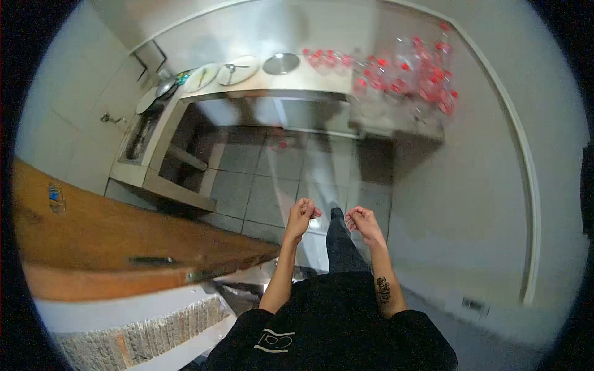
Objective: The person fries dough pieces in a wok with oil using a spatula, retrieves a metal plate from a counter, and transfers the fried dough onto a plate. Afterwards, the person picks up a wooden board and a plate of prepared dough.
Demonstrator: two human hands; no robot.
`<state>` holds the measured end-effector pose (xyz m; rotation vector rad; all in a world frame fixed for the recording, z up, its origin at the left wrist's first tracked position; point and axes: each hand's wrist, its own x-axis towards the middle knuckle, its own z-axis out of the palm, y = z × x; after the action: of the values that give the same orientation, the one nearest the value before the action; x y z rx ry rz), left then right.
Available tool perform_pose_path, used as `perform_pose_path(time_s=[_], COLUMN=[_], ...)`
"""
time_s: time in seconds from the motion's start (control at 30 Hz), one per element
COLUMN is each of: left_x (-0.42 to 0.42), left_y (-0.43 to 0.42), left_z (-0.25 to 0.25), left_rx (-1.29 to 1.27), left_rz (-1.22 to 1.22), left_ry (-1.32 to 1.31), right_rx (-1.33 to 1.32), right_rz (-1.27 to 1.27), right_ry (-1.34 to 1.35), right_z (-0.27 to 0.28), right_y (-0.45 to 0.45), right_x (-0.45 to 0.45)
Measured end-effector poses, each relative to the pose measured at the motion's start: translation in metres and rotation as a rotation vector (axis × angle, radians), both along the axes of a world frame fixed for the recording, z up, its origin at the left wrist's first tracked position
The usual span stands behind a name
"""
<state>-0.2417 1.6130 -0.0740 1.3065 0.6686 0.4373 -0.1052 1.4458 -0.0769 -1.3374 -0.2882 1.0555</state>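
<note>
Both bare hands are raised in front of the body, apart from each other, above the grey tiled floor. The fingers of my left hand are curled together; whether anything small is inside them cannot be made out. A short way to the right, my right hand also has bent fingers, and its palm side is partly hidden. Neither touches any object that shows. One dark shoe appears between them.
A counter runs along the back with plates and a round metal lid. Clear bottles with red caps crowd its right end. At left are a sink, a tap and a wooden door.
</note>
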Motion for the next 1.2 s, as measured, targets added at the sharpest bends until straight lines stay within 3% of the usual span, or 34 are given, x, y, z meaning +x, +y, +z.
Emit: perform_pose_path(time_s=[0.1, 0.3, 0.37, 0.43, 0.63, 0.87, 1.0, 1.1, 1.17, 1.2], left_x=[0.039, 0.107, 0.118, 0.128, 0.163, 0.196, 0.201, 0.202, 0.204, 0.203], left_y=[0.057, 0.133, 0.153, 0.171, 0.232, 0.341, 0.395, 0.424, 0.438, 0.443], left_z=[-0.002, 0.042, 0.04, 0.031, 0.029, -0.003, 0.0, 0.002, 0.003, 0.003], left_rx=[-0.024, 0.013, 0.007, -0.126, -0.141, -0.224, -0.187, -0.184, -0.19, -0.185], left_rz=[0.149, 0.333, 0.373, 0.433, 0.489, 0.421, 0.417, 0.413, 0.402, 0.395], left_ry=[-0.007, 0.002, 0.007, -0.04, 0.006, 0.032, 0.055, 0.007, 0.023, 0.041], right_rx=[-0.011, 0.06, -0.026, 0.013, -0.139, -0.235, -0.455, -0.423, -0.014, -0.019], right_rz=[0.072, 0.135, 0.122, 0.093, 0.094, -0.178, -0.363, -0.428, -0.373, -0.378], right_ry=[-0.04, -0.17, -0.188, -0.185, -0.189, -0.167, -0.147, -0.151, -0.107, -0.105], right_z=[0.0, 0.028, 0.035, 0.013, -0.016, -0.064, -0.067, -0.066, -0.045, -0.026], right_y=[0.078, 0.247, 0.312, 0.379, 0.527, 0.619, 0.641, 0.638, 0.635, 0.634], right_x=[0.073, 0.202, 0.232, 0.259, 0.308, 0.349, 0.351, 0.349, 0.345, 0.344])
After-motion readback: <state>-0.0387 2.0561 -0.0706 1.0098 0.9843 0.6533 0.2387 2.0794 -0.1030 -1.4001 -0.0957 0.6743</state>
